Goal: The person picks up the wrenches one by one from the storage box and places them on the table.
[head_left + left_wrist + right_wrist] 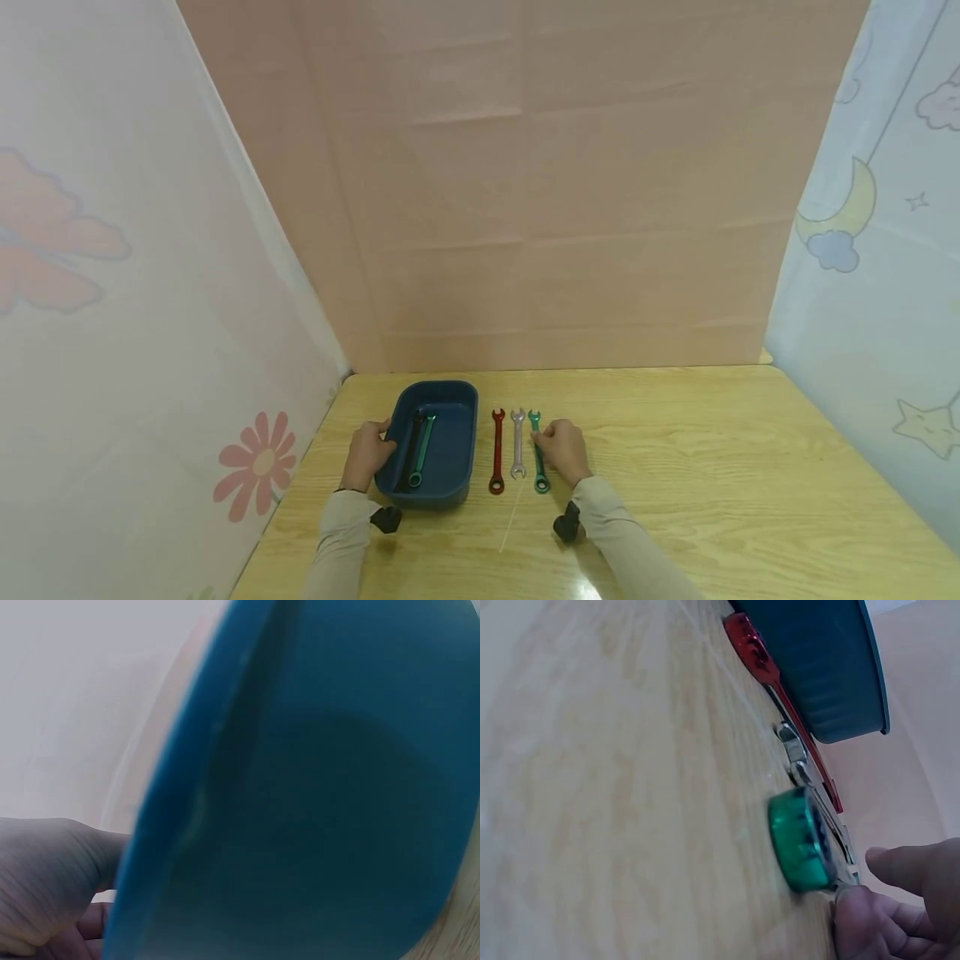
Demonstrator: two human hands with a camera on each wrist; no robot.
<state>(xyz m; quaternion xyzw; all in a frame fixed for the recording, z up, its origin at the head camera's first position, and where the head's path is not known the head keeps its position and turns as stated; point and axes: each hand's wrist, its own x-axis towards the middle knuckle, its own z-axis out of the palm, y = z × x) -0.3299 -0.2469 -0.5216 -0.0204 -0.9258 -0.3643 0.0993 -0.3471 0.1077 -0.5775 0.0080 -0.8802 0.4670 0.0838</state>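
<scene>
A blue plastic bin (452, 442) stands on the table at left, holding a dark wrench (409, 450) and a green ratchet wrench (423, 448). My left hand (367, 454) grips its left wall, thumb over the rim (169, 780). To the bin's right lie a red wrench (498, 450) and a silver open-ended wrench (517, 446), roughly parallel. Beside them is another green ratchet wrench (542, 475), its ring end (799, 840) large in the right wrist view. My right hand (566, 450) pinches this wrench by its shaft from the right.
The light wooden table (690, 467) extends to the right of the wrenches. A tan sheet (555, 208) hangs behind it. Patterned cloths flank both sides, one with a pink flower (262, 461), the other with a moon (847, 208).
</scene>
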